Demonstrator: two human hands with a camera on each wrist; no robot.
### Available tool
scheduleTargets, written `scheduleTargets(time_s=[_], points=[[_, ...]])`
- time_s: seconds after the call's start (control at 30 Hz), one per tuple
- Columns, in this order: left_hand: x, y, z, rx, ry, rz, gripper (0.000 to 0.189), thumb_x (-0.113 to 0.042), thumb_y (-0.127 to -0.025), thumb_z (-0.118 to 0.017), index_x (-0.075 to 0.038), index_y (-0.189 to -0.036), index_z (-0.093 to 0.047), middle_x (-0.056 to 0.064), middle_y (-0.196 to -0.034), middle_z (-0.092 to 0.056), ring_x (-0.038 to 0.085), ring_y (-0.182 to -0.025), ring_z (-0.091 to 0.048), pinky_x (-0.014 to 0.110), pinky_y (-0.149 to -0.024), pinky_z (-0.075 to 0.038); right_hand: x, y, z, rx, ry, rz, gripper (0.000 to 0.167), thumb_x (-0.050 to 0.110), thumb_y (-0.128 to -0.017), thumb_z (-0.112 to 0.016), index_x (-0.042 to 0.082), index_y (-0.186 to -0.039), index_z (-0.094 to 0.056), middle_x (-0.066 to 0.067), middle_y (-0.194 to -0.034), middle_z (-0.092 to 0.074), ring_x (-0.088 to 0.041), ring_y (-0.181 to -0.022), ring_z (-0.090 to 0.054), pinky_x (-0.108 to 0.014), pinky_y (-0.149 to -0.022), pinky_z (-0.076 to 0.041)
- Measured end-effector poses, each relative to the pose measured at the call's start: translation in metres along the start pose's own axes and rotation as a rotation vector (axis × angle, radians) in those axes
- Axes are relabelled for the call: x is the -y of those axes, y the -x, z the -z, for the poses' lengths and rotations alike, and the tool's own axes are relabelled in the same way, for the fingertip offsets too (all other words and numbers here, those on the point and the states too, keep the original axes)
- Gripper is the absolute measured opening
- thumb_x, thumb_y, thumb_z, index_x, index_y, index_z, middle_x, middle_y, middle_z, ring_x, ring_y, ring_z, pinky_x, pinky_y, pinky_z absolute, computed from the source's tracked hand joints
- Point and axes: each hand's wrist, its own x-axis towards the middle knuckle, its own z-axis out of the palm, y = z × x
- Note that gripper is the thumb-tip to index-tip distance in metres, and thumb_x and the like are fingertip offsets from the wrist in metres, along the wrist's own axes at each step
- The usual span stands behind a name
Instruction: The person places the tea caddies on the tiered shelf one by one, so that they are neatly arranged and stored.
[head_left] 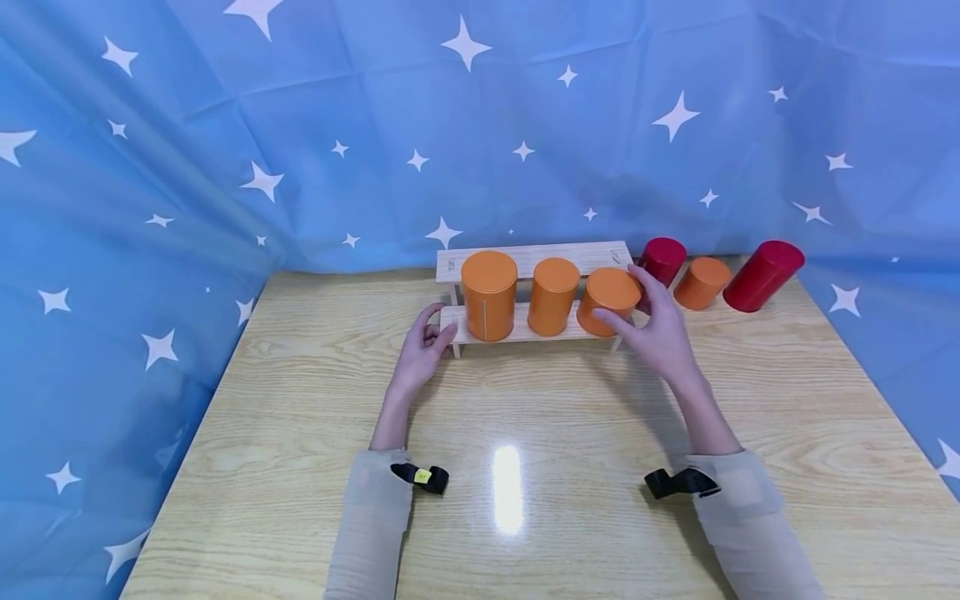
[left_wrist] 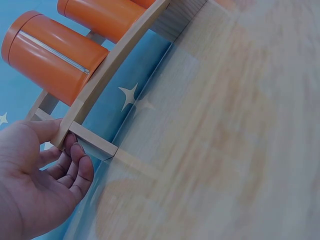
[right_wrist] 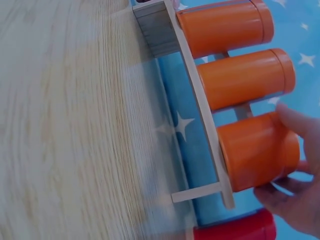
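Observation:
A two-step wooden rack [head_left: 480,260] stands at the back of the table. On its lower step are three orange canisters: a tall one [head_left: 489,296] at the left, a slimmer one [head_left: 553,297] in the middle and a short wide one [head_left: 609,302] at the right. My right hand [head_left: 660,329] grips the short wide canister, thumb at its front and fingers round the far right side. At the step's left end my left hand [left_wrist: 37,175] pinches the board's edge, with its thumb on top and the other fingers curled beneath.
Right of the rack stand a red canister [head_left: 663,260], a small orange canister [head_left: 702,283] and a tall red canister [head_left: 763,277]. A blue star-patterned cloth [head_left: 390,108] hangs right behind the rack and along both sides of the wood-grain table [head_left: 555,417].

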Motion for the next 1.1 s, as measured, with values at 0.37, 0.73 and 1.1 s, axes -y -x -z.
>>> scheduleTargets(time_s=[0.37, 0.73, 1.1], points=[[0.010, -0.005, -0.002, -0.027, -0.007, -0.027, 0.058, -0.021, -0.102, -0.063, -0.008, -0.153, -0.040, 0.004, -0.080, -0.052, 0.021, -0.077, -0.058, 0.029, -0.075, -0.052, 0.001, 0.000, 0.015, -0.062, -0.079, 0.009, 0.069, 0.029, -0.093, -0.074, 0.011, -0.152, -0.042, -0.011, -0.143, -0.051, -0.030, -0.125, -0.051, -0.042, -0.106, -0.043], [0.009, -0.004, 0.000, -0.001, 0.012, -0.002, 0.063, -0.021, -0.103, -0.062, -0.007, -0.157, -0.033, 0.013, -0.085, -0.054, 0.042, -0.088, -0.057, 0.045, -0.083, -0.052, -0.012, 0.000, 0.052, -0.149, 0.003, -0.032, 0.069, 0.031, -0.092, -0.075, 0.015, -0.152, -0.044, -0.013, -0.142, -0.051, -0.031, -0.122, -0.051, -0.023, -0.098, -0.045], [0.010, -0.004, -0.002, -0.027, -0.009, -0.010, 0.058, -0.023, -0.102, -0.063, -0.009, -0.153, -0.040, 0.002, -0.081, -0.052, 0.019, -0.077, -0.056, 0.029, -0.076, -0.052, -0.035, 0.002, 0.103, -0.291, 0.020, -0.062, 0.064, 0.023, -0.093, -0.075, 0.017, -0.150, -0.046, -0.007, -0.139, -0.052, -0.012, -0.118, -0.050, -0.020, -0.105, -0.041]])
